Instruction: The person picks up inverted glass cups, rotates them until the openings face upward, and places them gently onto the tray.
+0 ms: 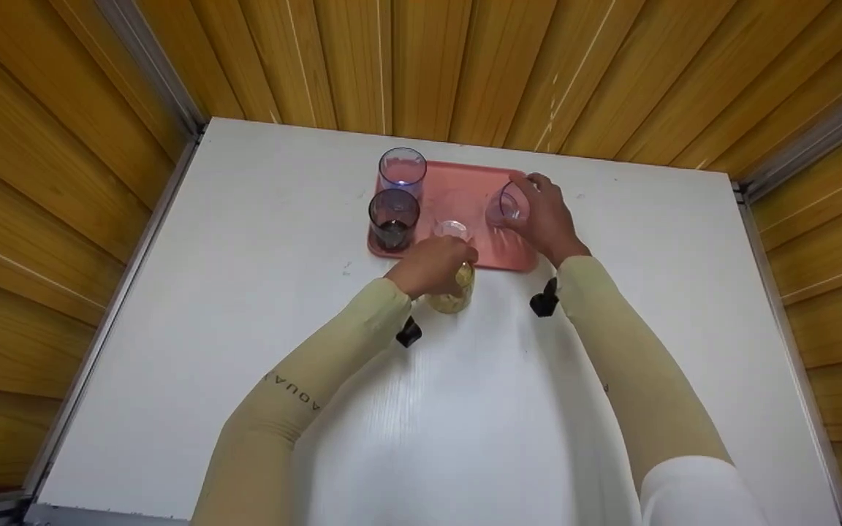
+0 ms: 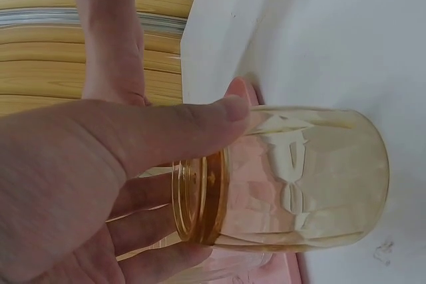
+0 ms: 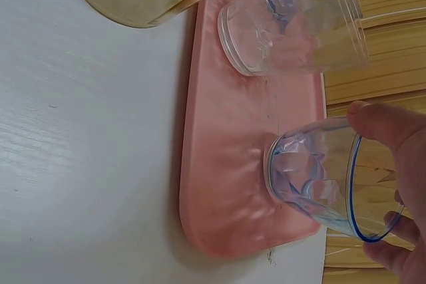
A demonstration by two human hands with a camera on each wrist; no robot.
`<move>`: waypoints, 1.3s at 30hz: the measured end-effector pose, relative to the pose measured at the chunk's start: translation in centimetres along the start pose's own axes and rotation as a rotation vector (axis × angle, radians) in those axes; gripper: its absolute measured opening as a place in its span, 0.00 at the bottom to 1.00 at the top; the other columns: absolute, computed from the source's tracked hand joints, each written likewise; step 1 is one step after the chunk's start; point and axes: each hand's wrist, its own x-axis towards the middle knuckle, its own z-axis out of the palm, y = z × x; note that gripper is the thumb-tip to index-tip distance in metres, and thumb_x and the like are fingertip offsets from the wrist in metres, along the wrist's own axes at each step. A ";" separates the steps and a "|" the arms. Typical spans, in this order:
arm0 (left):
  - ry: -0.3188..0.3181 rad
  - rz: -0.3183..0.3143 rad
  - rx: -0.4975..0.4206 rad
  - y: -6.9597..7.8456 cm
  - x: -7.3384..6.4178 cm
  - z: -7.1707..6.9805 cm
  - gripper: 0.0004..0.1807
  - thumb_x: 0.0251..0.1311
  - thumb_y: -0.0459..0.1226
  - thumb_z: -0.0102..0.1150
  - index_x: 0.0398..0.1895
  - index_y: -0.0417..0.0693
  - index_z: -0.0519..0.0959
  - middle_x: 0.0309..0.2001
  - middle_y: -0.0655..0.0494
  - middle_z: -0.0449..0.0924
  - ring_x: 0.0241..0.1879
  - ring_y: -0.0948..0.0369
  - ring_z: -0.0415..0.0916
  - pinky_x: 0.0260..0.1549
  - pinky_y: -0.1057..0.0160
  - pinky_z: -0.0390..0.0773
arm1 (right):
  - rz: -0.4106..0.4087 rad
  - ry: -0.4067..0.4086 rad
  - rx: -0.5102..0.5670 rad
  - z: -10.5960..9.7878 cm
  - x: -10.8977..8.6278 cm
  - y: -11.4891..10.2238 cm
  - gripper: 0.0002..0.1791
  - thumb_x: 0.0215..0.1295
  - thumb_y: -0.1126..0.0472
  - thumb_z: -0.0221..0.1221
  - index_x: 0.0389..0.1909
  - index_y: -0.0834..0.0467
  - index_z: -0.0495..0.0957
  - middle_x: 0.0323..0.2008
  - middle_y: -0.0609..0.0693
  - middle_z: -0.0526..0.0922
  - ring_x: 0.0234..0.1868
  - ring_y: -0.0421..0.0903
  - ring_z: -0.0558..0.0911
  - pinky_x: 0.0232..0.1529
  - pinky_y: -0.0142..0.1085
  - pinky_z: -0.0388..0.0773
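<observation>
My left hand grips a yellow-tinted clear cup at the tray's front edge, thumb along one side and fingers around the other. My right hand holds a clear cup with a blue rim by its upper part, its base low over the right side of the pink tray. Between the hands, a colourless clear cup stands on the tray, partly covered by the left hand in the head view.
On the tray's left side are a dark grey see-through cup and, behind it, a bluish clear cup. The tray lies on a white table near its back edge. Wood-look panels stand behind and at both sides.
</observation>
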 end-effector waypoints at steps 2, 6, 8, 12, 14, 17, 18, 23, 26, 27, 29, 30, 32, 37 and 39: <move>-0.003 -0.002 -0.007 0.0 0.0 0.0 0.25 0.44 0.37 0.76 0.50 0.52 0.82 0.46 0.58 0.84 0.46 0.59 0.79 0.51 0.56 0.80 | -0.001 0.000 -0.019 0.1 0.2 -0.1 0.48 0.54 0.40 0.66 0.74 0.32 0.51 0.76 0.52 0.49 0.76 0.57 0.52 0.71 0.58 0.58; -0.015 -0.022 -0.029 0.1 0.0 -0.1 0.25 0.45 0.37 0.76 0.51 0.53 0.81 0.47 0.58 0.84 0.46 0.59 0.79 0.53 0.57 0.79 | -0.002 0.008 -0.055 0.2 0.6 -0.3 0.45 0.58 0.42 0.65 0.74 0.36 0.53 0.76 0.53 0.49 0.76 0.57 0.51 0.71 0.58 0.58; -0.021 -0.029 -0.035 0.2 -0.1 -0.2 0.26 0.45 0.36 0.76 0.51 0.54 0.81 0.47 0.58 0.83 0.47 0.59 0.79 0.53 0.57 0.79 | -0.009 0.018 -0.067 0.2 0.9 -0.4 0.43 0.60 0.45 0.64 0.74 0.39 0.54 0.76 0.54 0.49 0.76 0.57 0.51 0.72 0.57 0.57; -0.022 -0.027 -0.041 0.2 -0.1 -0.3 0.26 0.45 0.36 0.76 0.51 0.53 0.81 0.47 0.57 0.83 0.47 0.59 0.79 0.53 0.57 0.79 | -0.027 0.045 -0.071 0.2 1.3 -0.5 0.42 0.63 0.50 0.62 0.75 0.47 0.53 0.76 0.55 0.49 0.77 0.57 0.50 0.74 0.54 0.55; -0.023 -0.027 -0.039 0.1 -0.2 -0.3 0.26 0.45 0.36 0.76 0.51 0.53 0.81 0.47 0.57 0.83 0.47 0.59 0.79 0.53 0.57 0.79 | -0.037 0.059 -0.058 0.1 1.5 -0.5 0.42 0.63 0.50 0.62 0.75 0.50 0.53 0.76 0.55 0.51 0.77 0.56 0.51 0.75 0.52 0.53; -0.024 -0.032 -0.044 0.0 -0.2 -0.3 0.26 0.45 0.36 0.76 0.52 0.53 0.81 0.48 0.57 0.83 0.48 0.59 0.78 0.54 0.57 0.78 | -0.030 0.066 -0.018 0.2 2.1 -0.6 0.43 0.64 0.50 0.62 0.75 0.51 0.52 0.76 0.53 0.53 0.77 0.53 0.52 0.76 0.49 0.52; -0.022 -0.035 -0.045 0.0 -0.2 -0.3 0.26 0.45 0.36 0.75 0.52 0.54 0.81 0.48 0.58 0.83 0.48 0.59 0.78 0.54 0.57 0.78 | -0.020 0.065 -0.004 0.2 2.3 -0.7 0.43 0.64 0.49 0.62 0.75 0.50 0.51 0.76 0.52 0.53 0.76 0.52 0.53 0.75 0.49 0.53; -0.021 -0.041 -0.051 0.2 -0.1 -0.3 0.26 0.46 0.37 0.76 0.52 0.54 0.81 0.49 0.58 0.83 0.49 0.60 0.78 0.55 0.57 0.78 | 0.034 0.054 0.031 0.3 3.4 -0.8 0.44 0.64 0.49 0.61 0.76 0.47 0.49 0.76 0.48 0.53 0.76 0.49 0.53 0.76 0.47 0.53; -0.026 -0.036 -0.039 0.2 0.0 -0.3 0.27 0.46 0.37 0.76 0.53 0.53 0.80 0.50 0.58 0.82 0.49 0.59 0.77 0.55 0.56 0.78 | 0.017 0.070 0.025 0.3 3.9 -0.6 0.44 0.64 0.50 0.62 0.76 0.50 0.50 0.75 0.51 0.55 0.76 0.51 0.55 0.75 0.47 0.53; -0.028 -0.034 -0.035 0.2 0.0 -0.3 0.28 0.46 0.37 0.76 0.54 0.53 0.80 0.50 0.57 0.82 0.50 0.59 0.77 0.54 0.56 0.78 | 0.015 0.073 0.024 0.3 4.0 -0.6 0.44 0.63 0.50 0.62 0.76 0.51 0.50 0.75 0.52 0.56 0.76 0.51 0.55 0.75 0.47 0.54; -0.028 -0.027 -0.029 0.2 0.0 -0.2 0.28 0.46 0.38 0.76 0.54 0.52 0.79 0.51 0.57 0.82 0.50 0.58 0.77 0.54 0.56 0.78 | 0.018 0.076 0.019 0.3 4.3 -0.6 0.44 0.63 0.50 0.62 0.75 0.51 0.51 0.74 0.53 0.57 0.75 0.52 0.57 0.75 0.48 0.55; -0.029 -0.023 -0.025 0.1 0.0 -0.2 0.28 0.46 0.38 0.76 0.54 0.52 0.79 0.51 0.57 0.82 0.50 0.58 0.77 0.54 0.56 0.78 | 0.021 0.076 0.020 0.3 4.4 -0.5 0.44 0.63 0.49 0.62 0.75 0.51 0.51 0.74 0.53 0.58 0.75 0.52 0.57 0.75 0.48 0.55; -0.031 -0.023 -0.031 0.1 0.0 -0.2 0.28 0.46 0.38 0.75 0.54 0.53 0.79 0.51 0.57 0.82 0.50 0.58 0.77 0.54 0.56 0.78 | 0.040 0.065 0.034 0.3 4.4 -0.5 0.45 0.63 0.48 0.62 0.75 0.50 0.50 0.74 0.53 0.57 0.75 0.51 0.57 0.75 0.48 0.55; -0.042 -0.033 -0.041 0.0 -0.1 -0.2 0.28 0.46 0.38 0.75 0.55 0.53 0.79 0.52 0.57 0.81 0.51 0.59 0.77 0.55 0.56 0.78 | 0.037 0.061 0.059 0.3 4.2 -0.3 0.47 0.61 0.44 0.63 0.75 0.51 0.49 0.74 0.54 0.58 0.74 0.51 0.58 0.74 0.49 0.56; -0.047 -0.044 -0.044 0.0 -0.2 -0.2 0.29 0.47 0.38 0.75 0.55 0.54 0.79 0.52 0.57 0.81 0.52 0.59 0.77 0.56 0.56 0.78 | 0.038 0.056 0.068 0.3 4.1 -0.2 0.48 0.61 0.44 0.63 0.76 0.51 0.49 0.74 0.53 0.57 0.74 0.51 0.57 0.74 0.48 0.56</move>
